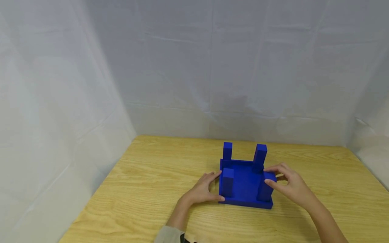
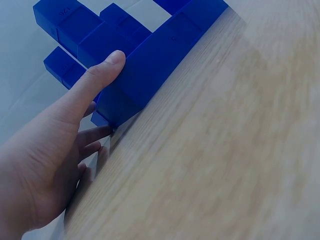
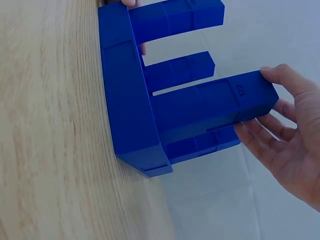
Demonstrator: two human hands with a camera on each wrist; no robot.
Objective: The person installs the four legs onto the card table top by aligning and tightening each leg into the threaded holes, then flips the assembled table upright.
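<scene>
A blue block piece (image 1: 243, 184) lies on the wooden table (image 1: 146, 189): a flat square base (image 3: 127, 95) with four square legs pointing up. My left hand (image 1: 214, 186) rests against the base's left side. Its thumb (image 2: 107, 65) lies straight along that edge and its fingers are spread at the table surface. My right hand (image 1: 273, 176) pinches the top of the near right leg (image 3: 215, 100), thumb on one face and fingers (image 3: 260, 142) on the opposite face. The other legs stand free, such as the far left leg (image 1: 227, 151).
White cloth (image 1: 194, 67) hangs behind the table and along both sides. Bare wood lies to the left, to the right and in front of the blue piece. The table's left edge (image 1: 100, 189) runs diagonally toward me.
</scene>
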